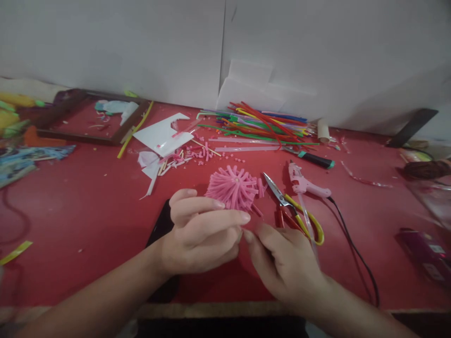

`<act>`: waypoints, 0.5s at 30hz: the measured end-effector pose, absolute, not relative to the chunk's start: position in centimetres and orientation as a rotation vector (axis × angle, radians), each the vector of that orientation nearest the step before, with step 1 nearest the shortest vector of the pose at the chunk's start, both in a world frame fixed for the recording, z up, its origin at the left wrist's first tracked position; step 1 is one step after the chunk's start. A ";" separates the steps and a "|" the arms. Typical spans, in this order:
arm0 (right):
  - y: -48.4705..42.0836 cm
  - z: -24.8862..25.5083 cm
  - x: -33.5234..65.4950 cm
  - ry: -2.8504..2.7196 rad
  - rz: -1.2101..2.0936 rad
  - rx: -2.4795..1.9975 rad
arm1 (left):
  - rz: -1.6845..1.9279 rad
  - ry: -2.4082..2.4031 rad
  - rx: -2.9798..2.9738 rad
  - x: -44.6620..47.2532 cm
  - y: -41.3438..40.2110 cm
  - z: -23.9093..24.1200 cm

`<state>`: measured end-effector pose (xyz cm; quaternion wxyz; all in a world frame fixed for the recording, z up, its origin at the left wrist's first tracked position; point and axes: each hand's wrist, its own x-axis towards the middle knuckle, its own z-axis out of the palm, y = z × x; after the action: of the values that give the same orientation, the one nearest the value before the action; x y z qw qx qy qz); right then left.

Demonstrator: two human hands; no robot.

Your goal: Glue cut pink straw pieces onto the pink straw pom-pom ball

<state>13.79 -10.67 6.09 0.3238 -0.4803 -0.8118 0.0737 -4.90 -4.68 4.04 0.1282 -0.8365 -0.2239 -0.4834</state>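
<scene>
A pink ball of short straw pieces (234, 188) lies on the red table (81, 206), just beyond my hands. My left hand (200, 234) hovers in front of it with fingers curled toward the thumb in a pinch. My right hand (282, 263) meets it fingertip to fingertip, fingers bent inward. Whatever sits between the fingertips is too small to see. Yellow-handled scissors (294, 209) lie right of the ball, close to my right hand. A pink glue gun (306, 185) with a black cord lies beyond them.
A heap of coloured straws (260, 124) lies at the back. Cut pink bits and white paper scraps (165, 136) lie left of it. A brown frame (88, 117) sits far left, a dark phone (162, 225) under my left wrist, a purple box (426, 253) at the right.
</scene>
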 end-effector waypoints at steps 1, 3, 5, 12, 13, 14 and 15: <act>-10.6 6.2 14.0 -2.104 0.264 -1.246 | -1.418 -0.702 -2.465 -4.9 -4.7 4.1; -10.3 6.5 14.8 -2.042 0.374 -1.211 | -1.465 -0.856 -2.571 -5.0 -4.7 4.3; -9.9 6.9 15.5 -2.003 0.373 -1.157 | -1.507 -1.029 -2.712 -5.1 -4.7 4.7; -8.9 7.4 16.0 -2.168 0.181 -0.819 | -1.428 -1.157 -3.063 -4.9 -5.2 5.3; -8.9 7.3 15.9 -2.171 0.188 -0.793 | -1.402 -1.145 -3.089 -4.9 -5.3 5.3; -8.9 7.3 15.8 -2.176 0.197 -0.770 | -1.378 -1.148 -3.112 -5.0 -5.3 5.4; -8.9 7.2 15.8 -2.177 0.203 -0.757 | -1.358 -1.160 -3.133 -5.0 -5.3 5.5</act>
<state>15.75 -8.93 7.21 0.4025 -0.2994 -0.8614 0.0801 -5.00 -5.28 5.51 -0.2304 -0.8455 -0.3130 -0.3663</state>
